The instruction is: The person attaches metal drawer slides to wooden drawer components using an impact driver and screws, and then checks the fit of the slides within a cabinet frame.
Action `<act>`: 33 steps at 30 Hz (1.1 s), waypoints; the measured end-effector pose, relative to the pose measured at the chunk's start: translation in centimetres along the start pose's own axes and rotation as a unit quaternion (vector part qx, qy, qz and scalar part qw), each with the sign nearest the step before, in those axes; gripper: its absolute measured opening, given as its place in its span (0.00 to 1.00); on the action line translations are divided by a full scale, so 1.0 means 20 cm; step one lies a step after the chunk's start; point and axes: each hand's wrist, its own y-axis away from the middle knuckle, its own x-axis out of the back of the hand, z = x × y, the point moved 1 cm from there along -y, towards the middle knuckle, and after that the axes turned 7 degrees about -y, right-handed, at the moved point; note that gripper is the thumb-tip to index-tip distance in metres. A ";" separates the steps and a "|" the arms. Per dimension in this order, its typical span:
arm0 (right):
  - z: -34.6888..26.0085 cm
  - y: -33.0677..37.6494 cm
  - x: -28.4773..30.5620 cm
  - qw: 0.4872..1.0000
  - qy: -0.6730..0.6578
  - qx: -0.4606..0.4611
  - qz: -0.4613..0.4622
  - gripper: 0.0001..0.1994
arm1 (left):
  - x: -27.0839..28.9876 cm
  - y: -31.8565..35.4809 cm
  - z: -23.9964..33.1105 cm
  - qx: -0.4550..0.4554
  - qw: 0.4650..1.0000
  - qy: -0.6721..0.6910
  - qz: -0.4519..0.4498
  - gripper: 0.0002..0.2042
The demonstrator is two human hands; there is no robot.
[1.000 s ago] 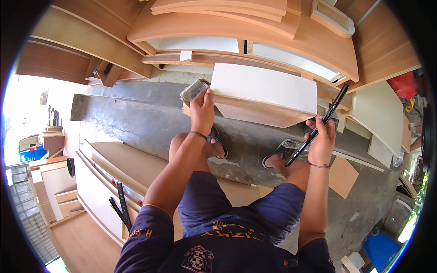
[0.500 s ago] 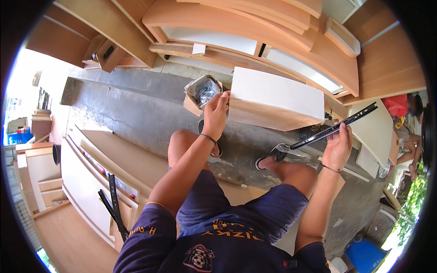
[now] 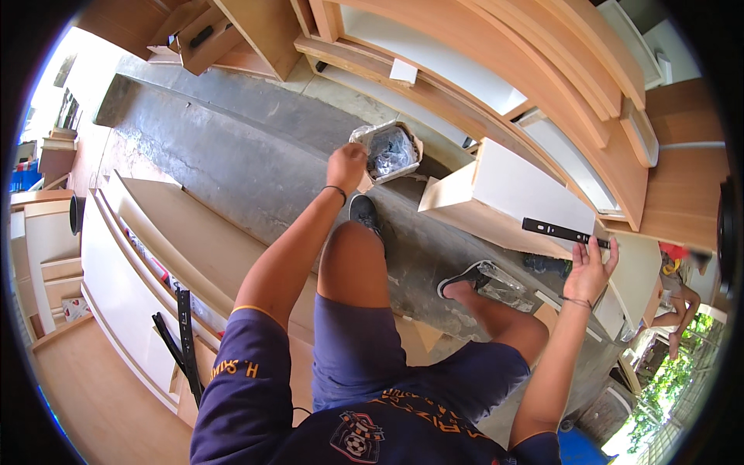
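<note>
My right hand (image 3: 589,267) grips a black metal drawer slide (image 3: 554,229) at one end, fingers pointing up. It holds the slide level in front of a white-topped wooden drawer box (image 3: 496,219). To the left, my left hand (image 3: 346,167) is closed with its fingers curled, beside the near-left rim of an opened cardboard box (image 3: 415,161). Clear plastic bagging (image 3: 390,149) with dark pieces fills that box. Whether the left fingers pinch the rim or something small is hidden.
A large wooden cabinet (image 3: 434,74) lies across the far side. Stacked panels (image 3: 147,287) stand at left, with two more black slides (image 3: 186,333) leaning there. Clear plastic wrapping (image 3: 500,287) lies by my right foot. At the far right, another person's legs (image 3: 678,310) show.
My left hand has left the drawer box's corner and come to the cardboard box. The slide in my right hand has swung from slanting to nearly level. My view has turned.
</note>
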 end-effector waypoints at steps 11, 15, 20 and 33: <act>-0.02 -0.02 0.06 0.970 0.223 -0.064 -0.070 0.14 | -0.39 -0.30 -0.10 -0.182 0.926 -0.294 -0.151 0.11; -0.02 0.01 0.04 0.957 0.266 -0.048 -0.104 0.11 | -0.50 -0.38 -0.19 -0.201 0.901 -0.351 -0.158 0.11; 0.01 0.00 0.07 0.917 0.369 0.019 -0.152 0.08 | -0.53 -0.39 -0.23 -0.207 0.901 -0.354 -0.138 0.09; -0.05 0.14 0.14 0.899 0.380 0.098 -0.193 0.08 | -0.47 -0.39 0.02 -0.119 0.861 -0.467 -0.163 0.09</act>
